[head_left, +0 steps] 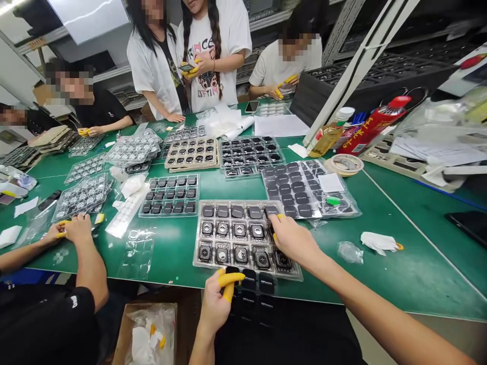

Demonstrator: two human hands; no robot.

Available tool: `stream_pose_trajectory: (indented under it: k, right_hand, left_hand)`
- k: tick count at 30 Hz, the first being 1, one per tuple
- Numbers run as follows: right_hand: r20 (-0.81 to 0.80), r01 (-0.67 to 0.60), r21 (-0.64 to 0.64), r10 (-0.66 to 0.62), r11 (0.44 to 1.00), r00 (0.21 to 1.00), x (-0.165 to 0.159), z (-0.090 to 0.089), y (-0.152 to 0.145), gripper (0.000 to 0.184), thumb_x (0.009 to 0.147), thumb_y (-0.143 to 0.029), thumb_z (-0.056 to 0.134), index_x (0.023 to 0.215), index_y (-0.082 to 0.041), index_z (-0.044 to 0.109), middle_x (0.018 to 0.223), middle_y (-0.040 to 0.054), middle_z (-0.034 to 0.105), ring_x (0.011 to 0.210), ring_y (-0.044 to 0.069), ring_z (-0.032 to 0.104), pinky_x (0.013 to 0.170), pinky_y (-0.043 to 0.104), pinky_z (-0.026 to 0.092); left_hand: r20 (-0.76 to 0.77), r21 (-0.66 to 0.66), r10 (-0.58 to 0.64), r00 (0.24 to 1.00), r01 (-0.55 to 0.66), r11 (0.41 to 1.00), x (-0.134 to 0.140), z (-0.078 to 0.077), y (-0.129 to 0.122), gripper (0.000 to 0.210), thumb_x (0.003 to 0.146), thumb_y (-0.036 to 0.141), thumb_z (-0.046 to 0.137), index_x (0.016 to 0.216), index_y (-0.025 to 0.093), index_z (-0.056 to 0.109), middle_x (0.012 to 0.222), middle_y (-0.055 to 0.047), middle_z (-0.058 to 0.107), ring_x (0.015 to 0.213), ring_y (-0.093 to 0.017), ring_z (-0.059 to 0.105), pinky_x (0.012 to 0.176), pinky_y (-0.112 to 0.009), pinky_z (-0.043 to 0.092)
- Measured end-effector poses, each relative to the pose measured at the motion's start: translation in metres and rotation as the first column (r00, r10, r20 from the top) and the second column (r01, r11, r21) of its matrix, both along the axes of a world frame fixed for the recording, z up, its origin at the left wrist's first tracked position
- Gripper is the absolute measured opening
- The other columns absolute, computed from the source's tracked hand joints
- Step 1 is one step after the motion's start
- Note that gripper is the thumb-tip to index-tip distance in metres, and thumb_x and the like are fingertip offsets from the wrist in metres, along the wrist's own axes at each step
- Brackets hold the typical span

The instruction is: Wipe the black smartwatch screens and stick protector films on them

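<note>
A transparent plastic tray [196, 233] of square watch bodies lies on the green table in front of me. Black rounded-square stickers cover the pieces in its far row; the nearer rows show round sensor backs. My right hand [294, 238], a yellow finger cot on it, is closed at the far right cell, its fingertips on a black sticker [271, 209] there. Below the tray's near edge, my left hand [217, 299] pinches a sheet of black stickers [249, 298] with yellow-cotted fingers. The sheet hangs over my lap, its lower part dark and hard to make out.
More black sticker sheets [292, 190] lie right of the tray, near a tape roll [344, 165] and a red can [375, 126]. Another filled tray [169, 195] stands left. A co-worker's hands [74, 228] work at far left. A carton [125, 334] sits below the table edge.
</note>
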State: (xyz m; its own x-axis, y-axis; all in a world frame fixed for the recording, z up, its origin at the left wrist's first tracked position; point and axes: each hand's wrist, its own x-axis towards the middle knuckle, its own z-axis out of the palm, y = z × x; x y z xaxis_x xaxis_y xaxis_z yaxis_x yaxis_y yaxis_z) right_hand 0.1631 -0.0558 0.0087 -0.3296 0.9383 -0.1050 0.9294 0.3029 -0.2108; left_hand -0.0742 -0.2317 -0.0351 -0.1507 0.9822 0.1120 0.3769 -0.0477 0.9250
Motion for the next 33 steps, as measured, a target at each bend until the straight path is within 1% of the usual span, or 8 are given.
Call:
stream_pose_trajectory:
  k: [4, 8, 12, 16, 19, 23, 27, 33]
  right_hand:
    - [-0.164, 0.056, -0.045, -0.062, 0.997, 0.985, 0.008, -0.004, 0.001, 0.033, 0.096, -0.007, 0.052, 0.122, -0.019, 0.069, 0.115, 0.0163, 0.070, 0.109, 0.033, 0.068, 0.072, 0.035, 0.049]
    - [-0.401, 0.120, -0.146, -0.170, 0.982, 0.900, 0.023, -0.007, 0.003, 0.024, 0.099, -0.018, 0.054, 0.117, -0.023, 0.070, 0.115, 0.0131, 0.072, 0.105, 0.030, 0.068, 0.082, 0.039, 0.054]
    - [-0.664, 0.142, -0.292, -0.307, 0.946, 0.681, 0.036, 0.001, -0.012, 0.024, 0.102, -0.042, 0.063, 0.118, -0.025, 0.067, 0.110, 0.0090, 0.074, 0.098, 0.026, 0.072, 0.085, 0.040, 0.061]
    - [-0.814, -0.004, -0.422, -0.377, 0.906, 0.442, 0.024, 0.015, -0.042, 0.044, 0.098, -0.067, 0.070, 0.118, -0.027, 0.068, 0.116, 0.0076, 0.078, 0.103, 0.025, 0.078, 0.087, 0.039, 0.067]
    - [-0.839, -0.134, -0.491, -0.427, 0.861, 0.337, 0.010, 0.021, -0.058, 0.047, 0.095, -0.071, 0.075, 0.114, -0.028, 0.072, 0.114, 0.0070, 0.080, 0.101, 0.024, 0.080, 0.088, 0.039, 0.069]
    - [-0.827, -0.230, -0.555, -0.498, 0.800, 0.262, 0.006, 0.020, -0.063, 0.043, 0.092, -0.066, 0.082, 0.109, -0.027, 0.075, 0.112, 0.0067, 0.080, 0.098, 0.023, 0.079, 0.086, 0.037, 0.069]
    - [-0.781, -0.270, -0.624, -0.586, 0.733, 0.216, 0.013, 0.015, -0.069, 0.041, 0.091, -0.061, 0.085, 0.108, -0.026, 0.073, 0.107, 0.0059, 0.079, 0.093, 0.022, 0.077, 0.082, 0.036, 0.068]
    - [-0.756, -0.253, -0.650, -0.576, 0.716, 0.311, 0.025, 0.014, -0.086, 0.033, 0.094, -0.055, 0.082, 0.106, -0.026, 0.071, 0.101, 0.0041, 0.077, 0.084, 0.020, 0.073, 0.073, 0.034, 0.065]
  left_hand:
    - [-0.011, 0.009, 0.027, 1.000, -0.027, 1.000, -0.004, 0.006, 0.014, 0.029, 0.105, 0.028, 0.064, 0.103, 0.027, 0.093, 0.097, -0.008, 0.089, 0.088, -0.021, 0.079, 0.084, -0.034, 0.066]
    - [-0.002, -0.032, -0.059, 0.998, 0.059, 0.998, 0.001, 0.015, 0.030, 0.032, 0.106, 0.022, 0.060, 0.112, 0.026, 0.091, 0.098, -0.007, 0.087, 0.089, -0.020, 0.077, 0.084, -0.032, 0.063]
    - [-0.051, -0.028, -0.109, 0.993, 0.107, 0.994, 0.011, 0.026, 0.044, 0.030, 0.110, 0.027, 0.059, 0.123, 0.026, 0.087, 0.106, -0.008, 0.086, 0.096, -0.021, 0.079, 0.091, -0.035, 0.065]
    - [-0.096, 0.001, -0.167, 0.981, 0.168, 0.986, 0.023, 0.032, 0.052, 0.036, 0.106, 0.038, 0.073, 0.139, 0.026, 0.078, 0.127, -0.011, 0.085, 0.120, -0.026, 0.079, 0.108, -0.043, 0.066]
    - [-0.116, 0.063, -0.225, 0.968, 0.233, 0.971, 0.032, 0.034, 0.056, 0.056, 0.102, 0.043, 0.079, 0.154, 0.026, 0.065, 0.138, -0.014, 0.080, 0.125, -0.028, 0.079, 0.107, -0.044, 0.069]
    - [-0.227, 0.171, -0.272, 0.935, 0.313, 0.934, 0.040, 0.036, 0.059, 0.066, 0.103, 0.041, 0.079, 0.162, 0.026, 0.055, 0.137, -0.015, 0.079, 0.125, -0.028, 0.080, 0.105, -0.043, 0.071]
    - [-0.333, 0.157, -0.298, 0.895, 0.364, 0.918, 0.042, 0.039, 0.055, 0.065, 0.105, 0.045, 0.076, 0.162, 0.023, 0.055, 0.133, -0.016, 0.081, 0.121, -0.028, 0.084, 0.101, -0.040, 0.073]
    - [-0.342, 0.111, -0.396, 0.852, 0.455, 0.883, 0.044, 0.036, 0.045, 0.069, 0.098, 0.047, 0.084, 0.158, 0.020, 0.061, 0.130, -0.016, 0.084, 0.116, -0.028, 0.087, 0.099, -0.035, 0.074]
